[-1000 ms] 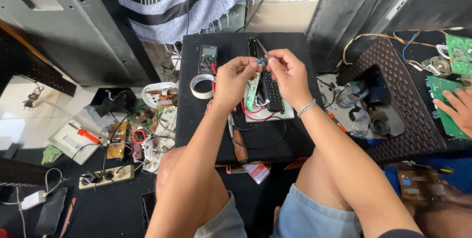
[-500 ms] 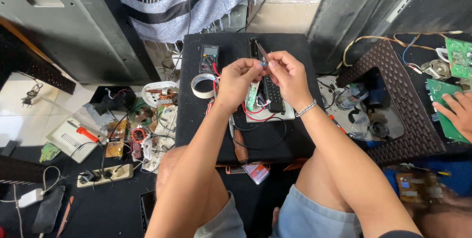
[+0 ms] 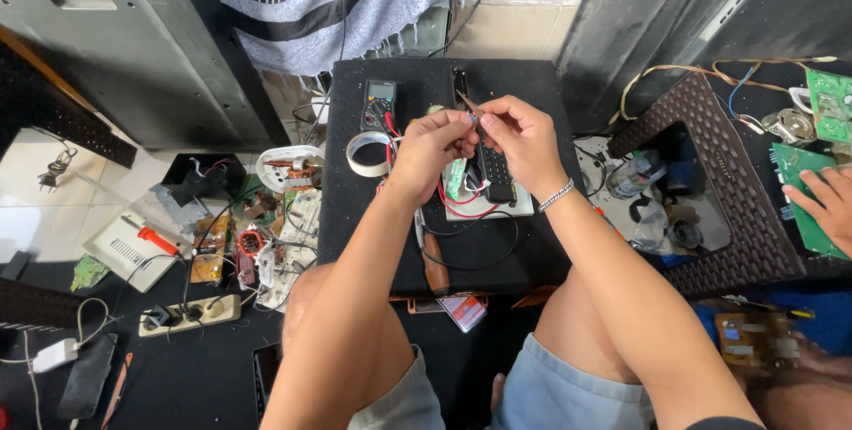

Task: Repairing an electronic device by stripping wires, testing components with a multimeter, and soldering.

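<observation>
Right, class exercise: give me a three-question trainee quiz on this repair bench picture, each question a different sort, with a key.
1. True or false: the roll of tape lies on the black table, on the left hand side.
2. Which wrist wears the bracelet? A left, B right.
3. What does the other person's hand, at the right edge, rest on?

Key: 1 true. 2 B, the right hand side. 3 A green circuit board.
</observation>
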